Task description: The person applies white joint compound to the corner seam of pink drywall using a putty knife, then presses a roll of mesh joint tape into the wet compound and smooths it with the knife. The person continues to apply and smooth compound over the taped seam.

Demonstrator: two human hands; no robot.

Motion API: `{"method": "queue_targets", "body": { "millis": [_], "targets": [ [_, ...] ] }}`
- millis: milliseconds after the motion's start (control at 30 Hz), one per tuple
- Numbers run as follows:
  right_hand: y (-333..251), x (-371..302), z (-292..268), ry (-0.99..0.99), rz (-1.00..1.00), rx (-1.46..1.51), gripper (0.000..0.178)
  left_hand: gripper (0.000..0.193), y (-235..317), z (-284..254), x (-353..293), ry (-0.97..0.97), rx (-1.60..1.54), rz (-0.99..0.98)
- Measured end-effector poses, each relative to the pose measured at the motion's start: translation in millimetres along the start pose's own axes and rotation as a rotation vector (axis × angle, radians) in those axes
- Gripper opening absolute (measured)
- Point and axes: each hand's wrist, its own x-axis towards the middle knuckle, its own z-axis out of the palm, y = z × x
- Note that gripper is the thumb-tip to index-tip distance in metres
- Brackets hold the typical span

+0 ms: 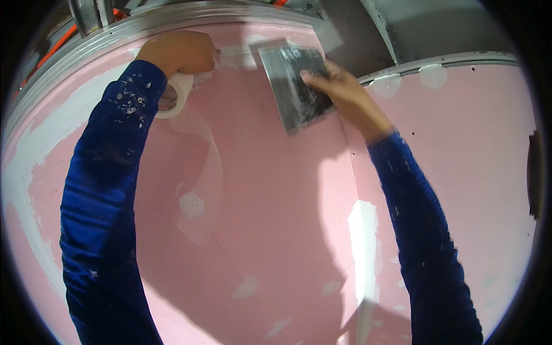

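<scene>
My left hand (179, 53) is raised near the top of a pink drywall board (270, 190), gripping a roll of white mesh joint tape (175, 95). A loose length of the mesh tape (202, 172) hangs down from the roll in front of the board. My right hand (339, 86) holds a broad metal taping knife (293, 86), its blade smeared with compound and pressed flat against the board's upper edge just right of my left hand. Both forearms wear blue sleeves speckled with white.
A metal ceiling track (172, 20) runs along the top of the board. White compound patches (363, 241) dot the inner corner seam and the screw spots. A second pink board (460, 172) meets it at the right. Grey ductwork (368, 29) is overhead.
</scene>
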Motion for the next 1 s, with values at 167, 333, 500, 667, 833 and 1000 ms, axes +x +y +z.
{"method": "queue_targets", "body": {
  "millis": [167,333,500,667,833,1000],
  "targets": [
    [28.2,111.8,-23.0,0.030,0.050,-0.238,0.064,0.035,-7.1,3.3,1.6,0.098,0.006,0.064],
    [76.8,133.7,-106.4,0.274,0.237,-0.521,0.050,0.031,-9.9,-0.1,10.4,-0.003,0.422,0.488],
    [78.8,138.7,-135.8,0.459,0.456,-0.951,0.047,0.026,2.9,-15.0,-3.1,-0.060,0.172,0.253],
    [22.7,114.6,-117.8,0.532,0.246,-1.099,0.044,0.031,12.0,-17.8,-6.7,-0.036,0.129,0.076],
    [-27.3,99.0,-70.6,0.516,0.032,-0.676,0.039,0.035,-4.8,-1.2,11.4,-0.057,0.133,-0.001],
    [-10.0,88.7,8.0,0.376,-0.154,-0.989,0.034,0.032,-17.1,1.0,17.5,-0.045,0.209,0.172]
  ]
}}
